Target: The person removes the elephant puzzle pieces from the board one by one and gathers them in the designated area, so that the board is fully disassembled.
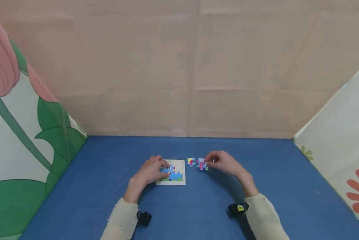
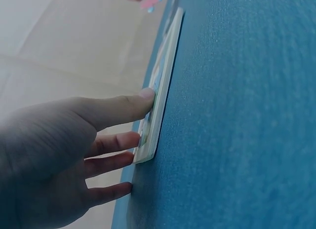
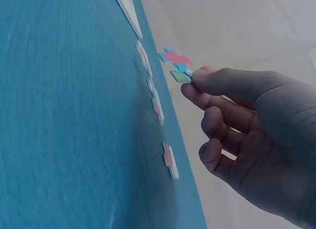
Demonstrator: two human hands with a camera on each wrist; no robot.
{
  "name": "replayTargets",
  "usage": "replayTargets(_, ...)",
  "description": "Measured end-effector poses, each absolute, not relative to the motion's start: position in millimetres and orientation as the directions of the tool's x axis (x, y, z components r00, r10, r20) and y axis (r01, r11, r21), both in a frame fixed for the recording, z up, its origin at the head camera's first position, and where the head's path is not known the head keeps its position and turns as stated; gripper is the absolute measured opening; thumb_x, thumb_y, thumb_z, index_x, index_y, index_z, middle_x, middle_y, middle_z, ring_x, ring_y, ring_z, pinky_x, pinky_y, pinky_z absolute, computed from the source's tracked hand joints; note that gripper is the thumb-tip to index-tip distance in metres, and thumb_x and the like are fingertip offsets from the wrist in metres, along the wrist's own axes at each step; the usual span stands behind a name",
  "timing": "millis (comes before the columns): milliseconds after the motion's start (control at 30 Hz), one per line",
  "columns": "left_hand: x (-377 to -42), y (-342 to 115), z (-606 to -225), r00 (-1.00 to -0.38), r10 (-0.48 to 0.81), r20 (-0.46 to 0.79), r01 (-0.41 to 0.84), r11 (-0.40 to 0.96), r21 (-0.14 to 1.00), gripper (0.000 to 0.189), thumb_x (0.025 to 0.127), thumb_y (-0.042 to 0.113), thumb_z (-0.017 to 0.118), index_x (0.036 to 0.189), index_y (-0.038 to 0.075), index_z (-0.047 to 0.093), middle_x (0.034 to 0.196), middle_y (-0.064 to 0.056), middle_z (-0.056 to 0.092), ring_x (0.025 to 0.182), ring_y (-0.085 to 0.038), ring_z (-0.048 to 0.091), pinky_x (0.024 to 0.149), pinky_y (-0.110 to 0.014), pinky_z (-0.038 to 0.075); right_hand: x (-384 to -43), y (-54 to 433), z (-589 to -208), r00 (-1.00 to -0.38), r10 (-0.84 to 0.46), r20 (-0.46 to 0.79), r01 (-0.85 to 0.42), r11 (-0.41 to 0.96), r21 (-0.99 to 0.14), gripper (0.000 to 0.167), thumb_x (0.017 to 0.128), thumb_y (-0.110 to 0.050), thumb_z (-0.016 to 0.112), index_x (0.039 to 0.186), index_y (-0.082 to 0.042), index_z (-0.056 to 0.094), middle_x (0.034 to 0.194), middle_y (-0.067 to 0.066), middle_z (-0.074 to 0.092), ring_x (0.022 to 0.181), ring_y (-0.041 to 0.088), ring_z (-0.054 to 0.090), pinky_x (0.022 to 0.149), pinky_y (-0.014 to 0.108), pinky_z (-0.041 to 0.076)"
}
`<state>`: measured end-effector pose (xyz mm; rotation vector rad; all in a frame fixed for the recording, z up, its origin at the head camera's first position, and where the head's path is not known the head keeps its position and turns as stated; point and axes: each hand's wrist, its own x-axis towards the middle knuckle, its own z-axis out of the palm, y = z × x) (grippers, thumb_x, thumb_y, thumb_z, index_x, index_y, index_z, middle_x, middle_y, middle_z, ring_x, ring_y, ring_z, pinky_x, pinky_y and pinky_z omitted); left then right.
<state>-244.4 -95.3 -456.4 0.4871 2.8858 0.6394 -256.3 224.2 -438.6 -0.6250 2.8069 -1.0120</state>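
Note:
A square puzzle board (image 1: 170,183) with a pale frame lies flat on the blue table, its partly filled picture showing blue and green pieces. My left hand (image 1: 150,170) rests at the board's left side. In the left wrist view its thumb (image 2: 128,108) lies extended on the board and the other fingers are loosely straight along the edge. To the right of the board, my right hand (image 1: 224,162) pinches a jigsaw piece (image 3: 175,58) between thumb and index finger. This piece is pink, blue and green, and is raised above the table in the right wrist view.
Loose jigsaw pieces lie on the blue table (image 1: 179,213) in the right wrist view: one piece (image 3: 143,56) near the board, another piece (image 3: 155,103), and a third piece (image 3: 170,161) set apart. A beige backdrop (image 1: 191,83) rises behind the table's far edge.

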Motion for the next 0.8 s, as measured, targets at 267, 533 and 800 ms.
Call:
replayTargets(267,-243.8,-94.8,-456.9,-0.944,0.319,-0.082,0.248,0.853,0.46,0.036,0.084,0.035,0.08,0.117,0.023,0.073,0.113,-0.002,0.057,0.1,-0.02,0.048,0.089,-0.041,0.043,-257.2,242.7,-439.4,-0.903,-0.429,0.011,-0.329,0.676,-0.659,0.009,0.093,-0.016,0.069,0.1,-0.019,0.072,0.093,-0.004,0.068,0.083,0.016,0.059,0.071,0.028,0.051)
replayTargets(533,-243.5,-95.9,-455.6,-0.951,0.298,-0.082,0.225,0.85,0.477,0.035,0.084,0.035,0.08,0.116,0.023,0.073,0.118,-0.002,0.057,0.107,-0.022,0.05,0.095,-0.046,0.043,-258.4,263.2,-439.3,-0.896,-0.441,-0.054,-0.298,0.687,-0.662,0.009,0.093,-0.013,0.067,0.101,-0.015,0.071,0.095,-0.002,0.069,0.084,0.017,0.059,0.074,0.03,0.05)
replayTargets(800,-244.0,-94.8,-457.8,-0.944,0.319,-0.079,0.247,0.848,0.47,0.034,0.084,0.036,0.08,0.115,0.024,0.074,0.118,-0.002,0.057,0.109,-0.022,0.05,0.097,-0.046,0.042,-257.0,278.6,-442.7,-0.891,-0.442,-0.103,-0.269,0.697,-0.665,0.009,0.092,-0.014,0.068,0.1,-0.011,0.071,0.089,0.002,0.068,0.076,0.016,0.056,0.066,0.028,0.048)
